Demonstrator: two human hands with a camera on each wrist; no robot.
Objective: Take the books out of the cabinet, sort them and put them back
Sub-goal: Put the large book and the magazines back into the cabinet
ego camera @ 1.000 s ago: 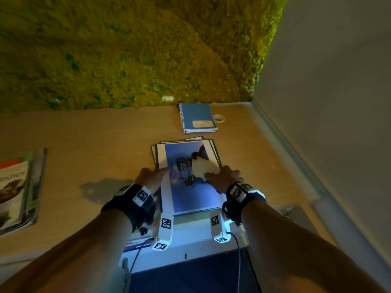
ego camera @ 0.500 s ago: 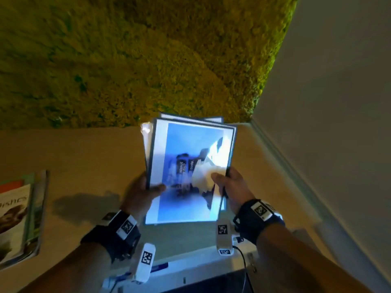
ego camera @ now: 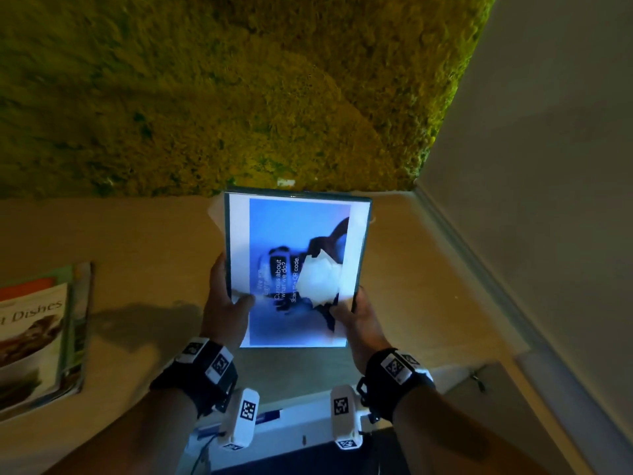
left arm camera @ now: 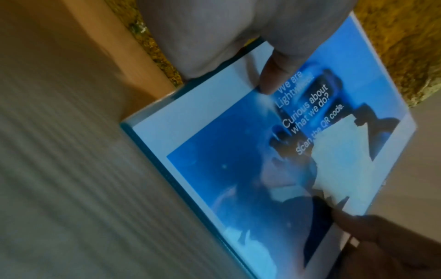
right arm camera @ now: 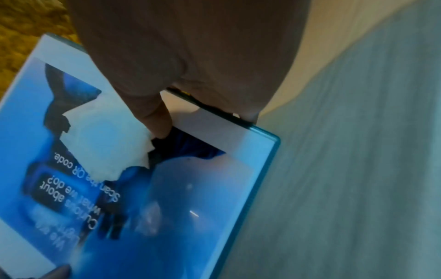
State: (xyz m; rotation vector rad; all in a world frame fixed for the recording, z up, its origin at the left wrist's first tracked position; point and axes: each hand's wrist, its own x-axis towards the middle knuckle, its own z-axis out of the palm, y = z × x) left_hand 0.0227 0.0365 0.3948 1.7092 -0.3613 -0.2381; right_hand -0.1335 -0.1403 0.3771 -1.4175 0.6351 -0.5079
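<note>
- My left hand [ego camera: 226, 305] and right hand [ego camera: 359, 315] pinched the blue books [ego camera: 296, 269], lifted above the tabletop [ego camera: 137, 241]
- Risk: unevenly stacked books behind could slip from my thumb-and-finger pinch

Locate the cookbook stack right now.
Head view, far left: the cookbook stack lies flat on the wooden surface, left of both hands, untouched.

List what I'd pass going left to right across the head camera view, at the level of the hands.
Stack of magazines on the wooden surface → left hand → blue booklet, gripped by both hands → right hand → pale wall.
</note>
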